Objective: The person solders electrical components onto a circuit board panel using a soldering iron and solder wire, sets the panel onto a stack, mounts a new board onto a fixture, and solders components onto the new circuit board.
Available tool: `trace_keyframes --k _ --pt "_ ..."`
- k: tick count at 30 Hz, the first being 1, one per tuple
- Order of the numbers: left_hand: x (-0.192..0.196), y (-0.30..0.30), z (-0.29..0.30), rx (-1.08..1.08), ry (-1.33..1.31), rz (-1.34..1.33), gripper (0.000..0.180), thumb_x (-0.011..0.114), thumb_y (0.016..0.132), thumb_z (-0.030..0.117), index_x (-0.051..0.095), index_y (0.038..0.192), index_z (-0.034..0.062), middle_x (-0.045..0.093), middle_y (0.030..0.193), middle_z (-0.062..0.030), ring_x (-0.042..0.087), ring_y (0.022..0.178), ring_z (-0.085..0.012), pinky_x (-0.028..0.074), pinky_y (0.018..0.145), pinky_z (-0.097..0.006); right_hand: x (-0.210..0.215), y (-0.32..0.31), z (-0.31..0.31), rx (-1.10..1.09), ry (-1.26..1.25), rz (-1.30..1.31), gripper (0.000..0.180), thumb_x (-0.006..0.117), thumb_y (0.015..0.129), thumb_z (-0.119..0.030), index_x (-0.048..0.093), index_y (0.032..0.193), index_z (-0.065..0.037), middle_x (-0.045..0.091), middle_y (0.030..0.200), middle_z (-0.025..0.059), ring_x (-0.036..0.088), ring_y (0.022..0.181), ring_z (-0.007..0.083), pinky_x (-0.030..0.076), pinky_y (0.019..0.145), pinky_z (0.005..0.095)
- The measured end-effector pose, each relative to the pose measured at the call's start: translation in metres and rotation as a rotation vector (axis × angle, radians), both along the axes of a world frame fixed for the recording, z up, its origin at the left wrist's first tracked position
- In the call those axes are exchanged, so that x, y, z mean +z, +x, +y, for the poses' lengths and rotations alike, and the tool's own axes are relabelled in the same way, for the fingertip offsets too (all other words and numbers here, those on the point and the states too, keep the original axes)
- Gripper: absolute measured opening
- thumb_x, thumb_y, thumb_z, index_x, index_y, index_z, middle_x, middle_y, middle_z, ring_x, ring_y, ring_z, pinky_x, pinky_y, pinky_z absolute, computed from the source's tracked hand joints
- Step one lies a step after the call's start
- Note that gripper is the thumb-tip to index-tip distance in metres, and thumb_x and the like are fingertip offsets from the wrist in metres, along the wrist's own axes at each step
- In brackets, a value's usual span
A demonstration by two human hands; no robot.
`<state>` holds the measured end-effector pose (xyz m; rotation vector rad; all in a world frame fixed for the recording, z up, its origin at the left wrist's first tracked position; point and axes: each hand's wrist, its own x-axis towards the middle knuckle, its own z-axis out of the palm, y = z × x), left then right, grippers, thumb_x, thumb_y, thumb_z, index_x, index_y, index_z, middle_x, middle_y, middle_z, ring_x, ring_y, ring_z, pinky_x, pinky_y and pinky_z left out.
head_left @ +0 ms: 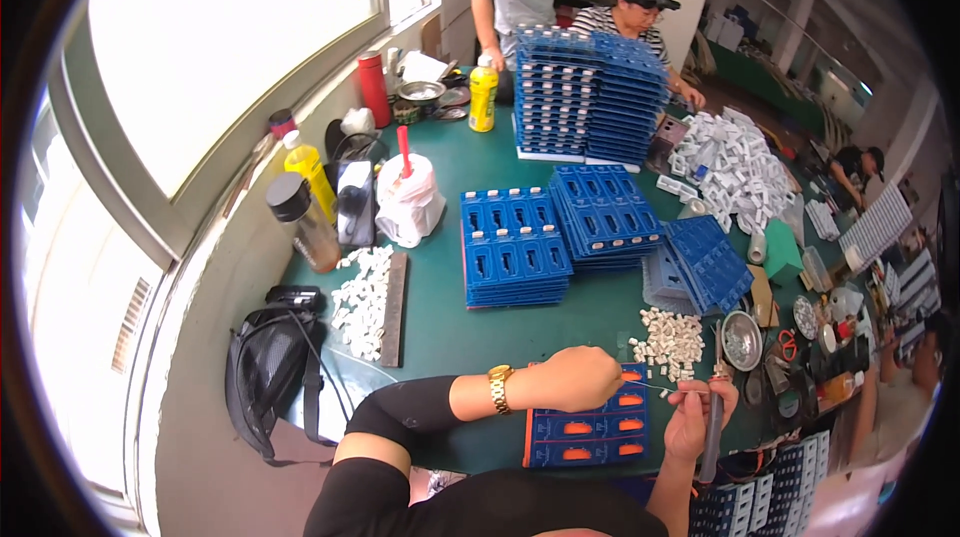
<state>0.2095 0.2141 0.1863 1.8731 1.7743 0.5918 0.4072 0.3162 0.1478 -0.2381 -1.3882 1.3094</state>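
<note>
My left hand (580, 379), with a gold watch at its wrist, is closed over a blue panel (600, 427) with orange inserts. A thin wire-like strand (645, 385) runs from its fingers toward my right hand (697, 415). The fingers of my right hand are pinched together beside a small white piece; what exactly they grip is too small to make out. Along that hand lies a long grey stick-like tool (713, 437); I cannot tell whether it is held. A pile of small white parts (672, 339) sits just beyond my hands.
Stacked blue panels (515, 247) stand ahead, with a taller stack (555, 97) behind. White blocks (735, 167) are heaped at right, near a metal bowl (741, 339). Left are white pieces (362, 302), a dark bar (396, 312), bottles and a black bag (270, 377). Other people are across the table.
</note>
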Motion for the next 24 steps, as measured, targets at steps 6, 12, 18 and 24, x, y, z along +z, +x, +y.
trace_keyframes --k 6,12,18,24 --pt "-0.004 0.011 0.009 -0.007 0.231 -0.156 0.029 0.060 0.089 0.023 0.065 0.106 0.0003 0.065 0.075 -0.0198 0.064 0.066 -0.0332 0.051 0.064 -0.040 -0.007 0.000 0.012 -0.094 -0.151 0.020 0.037 0.059 0.085 0.004 0.043 0.117 -0.006 0.066 0.087 0.0171 0.063 0.071 0.0193 0.053 0.064 0.0277" --pt "-0.002 0.021 0.007 0.138 0.294 -0.378 0.017 0.064 0.085 0.005 0.066 0.101 0.0002 0.065 0.073 -0.0147 0.063 0.061 -0.0191 0.049 0.056 -0.029 0.002 -0.001 0.019 0.027 -0.364 0.113 0.037 0.061 0.083 0.007 0.044 0.113 -0.008 0.068 0.094 0.0201 0.068 0.076 0.0228 0.055 0.069 0.0307" --pt "-0.014 0.024 0.005 0.085 0.323 -0.322 0.011 0.064 0.086 0.006 0.069 0.093 -0.0009 0.063 0.069 -0.0116 0.059 0.056 -0.0131 0.046 0.053 -0.026 -0.017 0.011 0.019 0.090 -0.340 0.172 0.032 0.061 0.086 0.006 0.047 0.112 -0.007 0.068 0.098 0.0199 0.067 0.083 0.0213 0.055 0.073 0.0300" --pt "-0.015 0.027 0.002 0.180 0.183 -0.521 0.014 0.061 0.089 0.004 0.065 0.099 -0.0039 0.063 0.069 -0.0050 0.058 0.059 -0.0071 0.045 0.053 -0.022 -0.023 0.017 0.016 0.090 -0.278 0.135 0.030 0.059 0.087 0.010 0.047 0.110 -0.005 0.067 0.098 0.0183 0.068 0.087 0.0227 0.056 0.076 0.0317"
